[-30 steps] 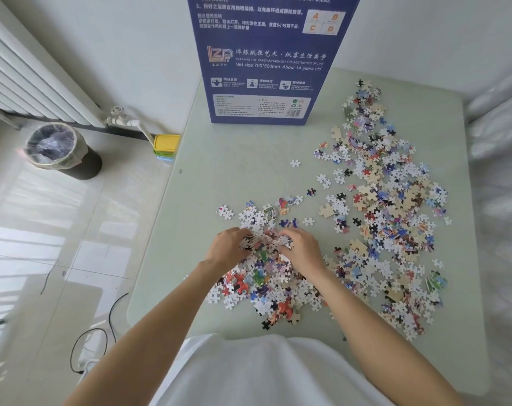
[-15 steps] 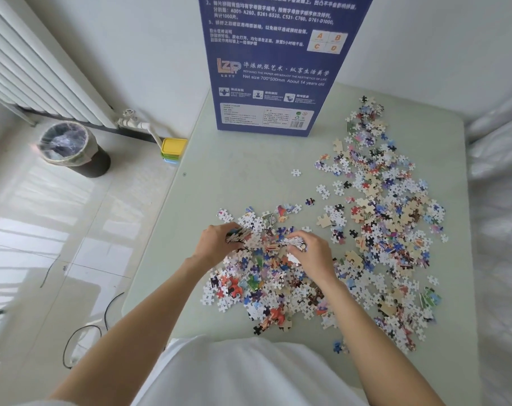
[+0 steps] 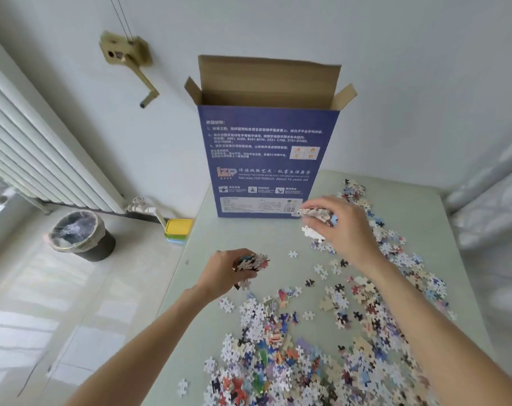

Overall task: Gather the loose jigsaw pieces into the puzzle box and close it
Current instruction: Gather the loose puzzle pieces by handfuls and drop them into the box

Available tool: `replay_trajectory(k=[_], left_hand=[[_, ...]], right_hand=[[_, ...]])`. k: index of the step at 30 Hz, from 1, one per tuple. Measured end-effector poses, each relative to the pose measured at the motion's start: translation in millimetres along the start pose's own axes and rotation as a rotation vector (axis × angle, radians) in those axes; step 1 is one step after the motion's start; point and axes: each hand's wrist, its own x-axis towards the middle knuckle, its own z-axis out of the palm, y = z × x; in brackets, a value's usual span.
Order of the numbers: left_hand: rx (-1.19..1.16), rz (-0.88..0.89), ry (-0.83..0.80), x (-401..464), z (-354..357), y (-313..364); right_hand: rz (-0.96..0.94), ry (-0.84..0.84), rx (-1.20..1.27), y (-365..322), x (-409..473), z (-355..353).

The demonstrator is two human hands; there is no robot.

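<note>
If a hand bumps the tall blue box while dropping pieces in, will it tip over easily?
Probably yes. The box stands upright on a narrow base, tall and thin, so a push near its open flaps may topple it. It looks like light cardboard. The right hand is close to its lower corner, where a bump should matter less.

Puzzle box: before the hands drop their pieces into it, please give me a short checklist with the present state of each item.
1. Puzzle box top flaps open: ok.
2. Box stands upright on the table: ok.
3. Left hand grips a handful of jigsaw pieces: ok.
4. Right hand grips its handful: not ok, one white piece hangs loose below the fingers.
5. Hands above the box opening: not ok, both are lower than the rim, in front of the box.
6. Room inside the box: cannot tell, the interior is hidden.
</note>
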Motion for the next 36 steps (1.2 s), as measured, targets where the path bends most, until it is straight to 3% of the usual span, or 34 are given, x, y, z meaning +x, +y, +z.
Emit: replay_trajectory(k=[8, 15, 19, 22, 26, 31, 36], left_hand=[[-0.07, 0.168, 0.236, 62, -84, 47], [-0.064, 0.394, 0.55, 106, -178, 112], [0.035, 0.57, 0.691, 136, -212, 138], [0.233, 0.632, 0.63, 159, -216, 139], [0.429, 0.563, 0.456, 173, -210, 125], [0.34, 0.345, 0.37, 179, -214, 117], [0.303, 0.336, 0.264, 181, -221, 115]], right_hand=[[-0.296, 0.254, -0.206, -34, 174, -54], [-0.478, -0.028, -0.65, -25, 222, -49], [-0.486, -0.165, -0.673, -23, 227, -51], [-0.466, -0.218, -0.658, -25, 233, -53], [-0.445, -0.249, -0.704, -25, 237, -51], [-0.378, -0.236, -0.638, -19, 237, -51], [-0.321, -0.267, -0.567, -22, 241, -54]])
